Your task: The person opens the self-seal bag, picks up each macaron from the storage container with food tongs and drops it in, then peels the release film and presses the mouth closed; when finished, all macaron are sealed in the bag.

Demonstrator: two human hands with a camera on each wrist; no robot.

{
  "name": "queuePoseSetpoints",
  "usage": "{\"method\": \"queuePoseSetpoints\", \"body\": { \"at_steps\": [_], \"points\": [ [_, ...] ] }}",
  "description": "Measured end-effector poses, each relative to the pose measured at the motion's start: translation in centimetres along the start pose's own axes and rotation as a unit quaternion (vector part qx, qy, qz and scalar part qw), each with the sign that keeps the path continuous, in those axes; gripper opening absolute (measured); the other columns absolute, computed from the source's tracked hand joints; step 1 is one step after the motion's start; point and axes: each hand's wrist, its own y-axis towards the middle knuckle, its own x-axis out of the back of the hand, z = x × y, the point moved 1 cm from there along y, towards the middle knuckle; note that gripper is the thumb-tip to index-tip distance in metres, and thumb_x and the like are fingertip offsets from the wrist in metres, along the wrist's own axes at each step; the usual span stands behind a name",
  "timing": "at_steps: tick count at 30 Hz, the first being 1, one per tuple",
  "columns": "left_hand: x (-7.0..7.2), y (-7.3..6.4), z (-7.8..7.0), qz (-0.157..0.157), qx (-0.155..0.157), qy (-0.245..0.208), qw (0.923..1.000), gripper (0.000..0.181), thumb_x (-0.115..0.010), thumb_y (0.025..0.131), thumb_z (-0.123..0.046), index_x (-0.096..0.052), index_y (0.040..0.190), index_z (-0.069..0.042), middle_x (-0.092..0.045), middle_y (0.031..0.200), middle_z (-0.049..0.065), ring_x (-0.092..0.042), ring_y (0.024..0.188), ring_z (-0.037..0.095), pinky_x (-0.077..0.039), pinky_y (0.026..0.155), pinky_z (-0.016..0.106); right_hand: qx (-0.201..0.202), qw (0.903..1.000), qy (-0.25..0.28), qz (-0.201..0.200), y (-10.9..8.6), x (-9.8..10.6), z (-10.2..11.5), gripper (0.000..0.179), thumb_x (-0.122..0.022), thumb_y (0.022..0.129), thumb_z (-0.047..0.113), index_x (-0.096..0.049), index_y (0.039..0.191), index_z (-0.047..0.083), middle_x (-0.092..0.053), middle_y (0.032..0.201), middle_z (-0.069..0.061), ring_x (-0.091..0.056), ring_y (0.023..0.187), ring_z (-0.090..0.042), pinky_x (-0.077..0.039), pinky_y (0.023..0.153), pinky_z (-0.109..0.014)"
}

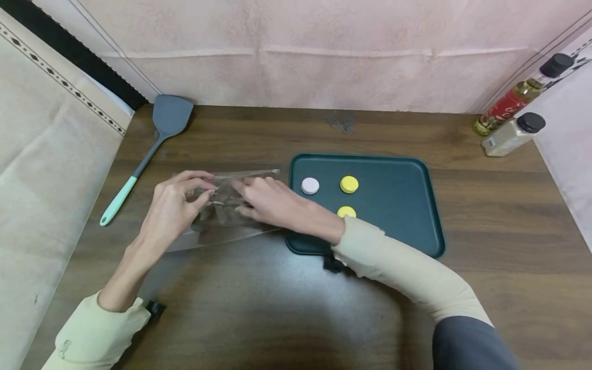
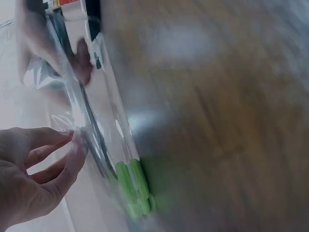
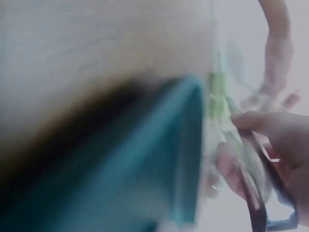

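Visibly, left fingers [image 1: 196, 184] pinch left side of clear bag [image 1: 226, 215]; right fingers [image 1: 242, 191] against right part, grip unclear.

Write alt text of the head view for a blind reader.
Left hand pinches a clear plastic bag while right hand touches it, beside a teal tray holding a white disc and yellow discs. Spatula at left, bottles at right.

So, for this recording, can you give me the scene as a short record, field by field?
Left grip: pinches clear plastic bag
Right grip: at the bag; whether it pinches is unclear
Green pieces: at the bag; inside or behind unclear
Tray: right of the bag
On tray: white disc, two yellow discs
Spatula: far left
Bottle, jar: far right
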Motion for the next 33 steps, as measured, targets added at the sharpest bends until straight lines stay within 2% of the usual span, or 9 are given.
{"method": "queuePoseSetpoints", "body": {
  "at_steps": [2,5,9,14,20,25,29,33],
  "points": [
    [0.0,0.0,0.0,0.0,-0.002,-0.004,1.0,0.008,-0.078,0.096,0.007,-0.084,0.099,0.004,-0.079,0.122,0.019,-0.075,0.085,0.03,-0.043,0.074,0.003,-0.003,1.0,0.004,0.002,-1.6,1.0,-0.6,0.052,-0.069,0.111,0.028,-0.06,0.153,-0.001,-0.076,0.124,-0.018,-0.07,0.071,-0.013,-0.055,0.058,-0.023],
    [0.1,0.0,0.1,0.0,-0.004,-0.009,1.0,0.008,-0.078,0.096,0.008,-0.084,0.099,0.004,-0.079,0.122,0.019,-0.076,0.087,0.032,-0.037,0.076,-0.003,-0.011,0.9998,0.015,0.0,-4.5,2.0,-1.6,0.054,-0.072,0.109,0.027,-0.059,0.154,-0.002,-0.075,0.125,-0.019,-0.068,0.07,-0.014,-0.054,0.059,-0.024],
    [0.0,-0.1,0.1,0.005,-0.005,-0.009,0.9999,0.009,-0.078,0.096,0.009,-0.084,0.099,0.003,-0.079,0.122,0.019,-0.074,0.082,0.029,-0.039,0.075,-0.001,-0.036,0.9985,0.035,-0.021,-8.8,2.7,-2.8,0.057,-0.076,0.107,0.026,-0.06,0.154,0.0,-0.075,0.12,-0.017,-0.063,0.071,-0.013,-0.05,0.059,-0.023],
    [-0.2,-0.1,0.1,0.006,-0.014,-0.01,0.9998,0.01,-0.079,0.095,0.01,-0.084,0.098,0.002,-0.08,0.121,0.018,-0.072,0.077,0.024,-0.043,0.073,0.002,-0.066,0.9943,0.052,-0.066,-13.6,3.1,-3.9,0.057,-0.083,0.101,0.023,-0.063,0.151,0.002,-0.072,0.101,-0.011,-0.059,0.068,-0.011,-0.047,0.055,-0.022],
    [-0.6,-0.1,0.2,0.007,-0.034,-0.011,0.9993,0.009,-0.08,0.094,0.009,-0.084,0.097,0.001,-0.08,0.12,0.017,-0.066,0.075,0.021,-0.041,0.068,0.005,-0.08,0.987,0.031,-0.136,-19.2,3.8,-5.4,0.061,-0.091,0.092,0.015,-0.066,0.147,0.005,-0.071,0.094,-0.007,-0.062,0.073,-0.008,-0.055,0.063,-0.022],
    [-0.6,-0.1,0.2,0.011,-0.045,-0.01,0.9989,0.008,-0.081,0.094,0.007,-0.084,0.098,0.001,-0.08,0.119,0.017,-0.073,0.078,0.024,-0.045,0.07,0.006,-0.091,0.9786,0.005,-0.184,-23.5,3.9,-6.5,0.067,-0.097,0.083,0.01,-0.068,0.144,0.006,-0.067,0.09,0.001,-0.057,0.074,-0.005,-0.051,0.06,-0.022],
    [-0.6,-0.2,0.2,0.012,-0.048,-0.01,0.9987,0.008,-0.082,0.094,0.007,-0.084,0.098,0.001,-0.08,0.12,0.017,-0.076,0.08,0.026,-0.05,0.071,0.009,-0.108,0.9779,0.004,-0.179,-26.4,3.3,-7.2,0.072,-0.099,0.078,0.009,-0.069,0.144,0.008,-0.062,0.087,0.008,-0.054,0.076,-0.003,-0.048,0.059,-0.021],
    [-0.5,-0.3,0.2,0.013,-0.047,-0.008,0.9988,0.007,-0.082,0.094,0.006,-0.084,0.098,0.001,-0.08,0.121,0.019,-0.075,0.079,0.027,-0.049,0.069,0.011,-0.118,0.9804,0.014,-0.157,-28.2,2.3,-7.8,0.072,-0.1,0.077,0.01,-0.07,0.142,0.007,-0.058,0.085,0.012,-0.052,0.075,0.0,-0.047,0.059,-0.02]
  ]
}}
